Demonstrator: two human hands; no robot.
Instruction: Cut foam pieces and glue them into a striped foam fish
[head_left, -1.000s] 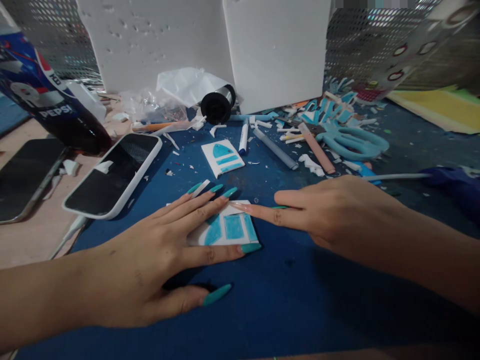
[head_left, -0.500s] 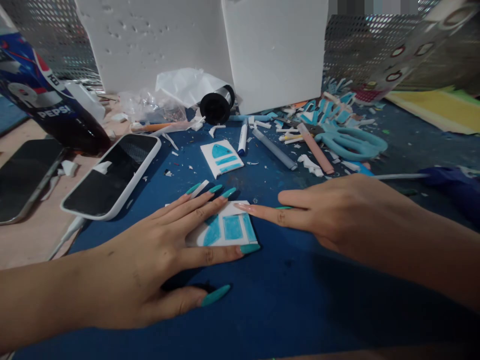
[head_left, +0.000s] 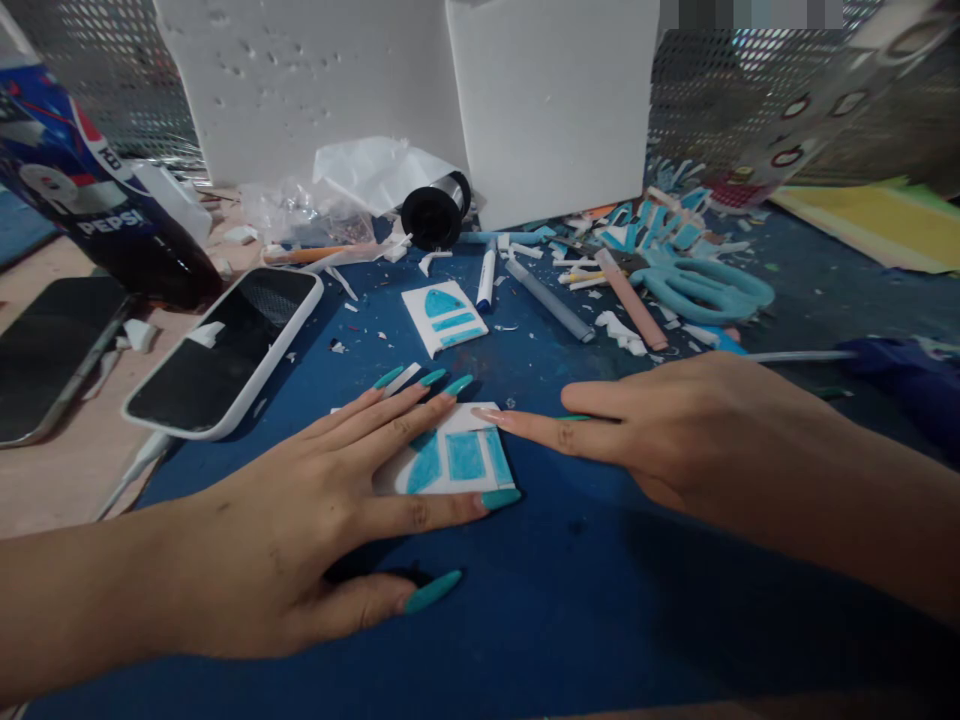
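My left hand (head_left: 337, 500) lies flat with fingers spread over a small white foam-like piece (head_left: 465, 418) with turquoise patches. Its long turquoise nails reach past the piece's far edge, and the palm hides the left part. A narrow white strip (head_left: 403, 379) shows among those fingertips. From the right, my right hand (head_left: 660, 420) points its index finger onto the piece's upper right edge, touching it. The other right fingers are bent and partly hidden. Just beyond the hands, a similar white piece with turquoise shapes (head_left: 444, 318) rests on the blue mat (head_left: 555, 600).
Light-blue scissors (head_left: 705, 285), markers (head_left: 551, 300) and white and blue scraps lie at the back right. Two phones (head_left: 225, 350) and a Pepsi bottle (head_left: 105, 200) are on the left. A black spool (head_left: 431, 215) sits before white foam boards (head_left: 555, 110).
Almost nothing differs. My right hand has shifted very slightly to the right, its index fingertip still on the piece; my left hand stays in place.
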